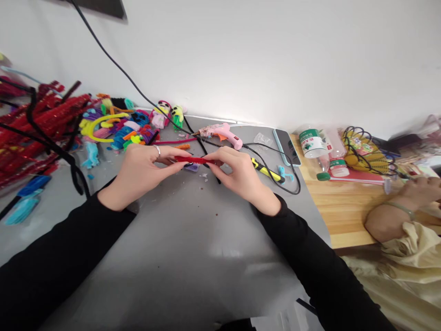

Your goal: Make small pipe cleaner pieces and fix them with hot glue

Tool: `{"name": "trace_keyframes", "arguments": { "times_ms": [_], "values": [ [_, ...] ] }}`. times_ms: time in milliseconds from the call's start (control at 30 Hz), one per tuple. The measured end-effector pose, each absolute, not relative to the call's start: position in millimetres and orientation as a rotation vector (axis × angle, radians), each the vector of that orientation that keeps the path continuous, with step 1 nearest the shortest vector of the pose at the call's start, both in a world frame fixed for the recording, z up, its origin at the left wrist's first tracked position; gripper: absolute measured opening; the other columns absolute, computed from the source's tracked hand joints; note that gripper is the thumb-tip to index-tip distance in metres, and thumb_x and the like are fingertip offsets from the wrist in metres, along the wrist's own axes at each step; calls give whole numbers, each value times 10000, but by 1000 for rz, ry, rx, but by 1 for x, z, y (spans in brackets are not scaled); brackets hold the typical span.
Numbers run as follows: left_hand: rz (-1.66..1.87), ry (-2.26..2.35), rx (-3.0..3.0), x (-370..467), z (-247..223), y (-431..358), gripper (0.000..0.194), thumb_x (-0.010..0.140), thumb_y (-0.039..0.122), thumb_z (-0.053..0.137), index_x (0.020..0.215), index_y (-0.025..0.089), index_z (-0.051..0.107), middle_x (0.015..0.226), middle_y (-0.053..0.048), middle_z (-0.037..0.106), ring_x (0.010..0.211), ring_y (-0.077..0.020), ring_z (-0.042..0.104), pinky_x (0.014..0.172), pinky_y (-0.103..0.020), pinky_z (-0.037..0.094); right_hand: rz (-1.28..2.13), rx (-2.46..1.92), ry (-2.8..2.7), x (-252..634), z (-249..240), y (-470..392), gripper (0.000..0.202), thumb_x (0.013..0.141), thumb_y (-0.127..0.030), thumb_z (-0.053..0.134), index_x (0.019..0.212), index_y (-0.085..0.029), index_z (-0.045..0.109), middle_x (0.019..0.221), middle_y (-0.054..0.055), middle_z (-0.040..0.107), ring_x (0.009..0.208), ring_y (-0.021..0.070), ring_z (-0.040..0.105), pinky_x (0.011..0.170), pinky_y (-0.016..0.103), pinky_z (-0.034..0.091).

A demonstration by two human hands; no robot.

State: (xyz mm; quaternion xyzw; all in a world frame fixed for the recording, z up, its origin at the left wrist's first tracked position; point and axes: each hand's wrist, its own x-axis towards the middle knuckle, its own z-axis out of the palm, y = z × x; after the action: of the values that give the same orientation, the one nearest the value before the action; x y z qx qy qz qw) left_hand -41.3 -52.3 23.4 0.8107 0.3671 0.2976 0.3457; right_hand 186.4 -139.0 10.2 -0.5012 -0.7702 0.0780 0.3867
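Observation:
Between my two hands a short red pipe cleaner piece (191, 160) is stretched sideways above the grey table mat (172, 248). My left hand (143, 168) pinches its left end between thumb and fingers. At the right end, my right hand (234, 172) pinches it the same way. Just behind and below the red piece lie a small purple piece (191, 167) and an orange one (182, 146). A pink glue gun (223, 133) rests on its side beyond my right hand, its nozzle to the left.
Fuzzy coloured pieces (127, 128) and red tinsel stems (51, 119) crowd the left side. Right of my hand lie a yellow-black cutter (268, 171), the glue gun's looping cable and a phone (287, 147). Bottles (312, 142) and another person's arm (396, 211) occupy the wooden table.

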Motion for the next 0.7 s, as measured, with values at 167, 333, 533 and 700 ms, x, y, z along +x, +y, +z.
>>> {"name": "trace_keyframes", "arguments": {
  "times_ms": [167,333,533,700],
  "values": [
    [795,919,2096,-42,24,-51,236,866,397,703,982,260,857,1019,-4,839,766,-216,795,768,-296,667,208,-1278,-1943,186,10,-139,161,1052,-234,568,1051,-190,723,913,51,756,782,150,656,753,285,525],
    [795,917,2107,-42,23,-51,229,884,449,693,923,293,856,1004,11,838,794,-243,808,777,-321,670,255,-1290,-1882,186,8,-138,201,1027,-216,583,1190,-175,693,973,56,773,802,147,688,785,286,559],
    [771,926,2093,-41,23,-52,220,877,447,684,945,315,848,1045,66,832,814,-228,807,798,-286,668,257,-1297,-1888,186,9,-139,133,1025,-239,592,1025,-179,711,943,46,772,786,141,679,761,274,550],
    [803,965,2101,-42,21,-51,243,876,435,707,1021,292,842,1035,34,837,786,-227,803,799,-290,662,232,-1274,-1881,185,10,-138,118,1026,-222,601,1009,-175,708,930,40,771,762,132,680,752,262,548]
  ]
}}
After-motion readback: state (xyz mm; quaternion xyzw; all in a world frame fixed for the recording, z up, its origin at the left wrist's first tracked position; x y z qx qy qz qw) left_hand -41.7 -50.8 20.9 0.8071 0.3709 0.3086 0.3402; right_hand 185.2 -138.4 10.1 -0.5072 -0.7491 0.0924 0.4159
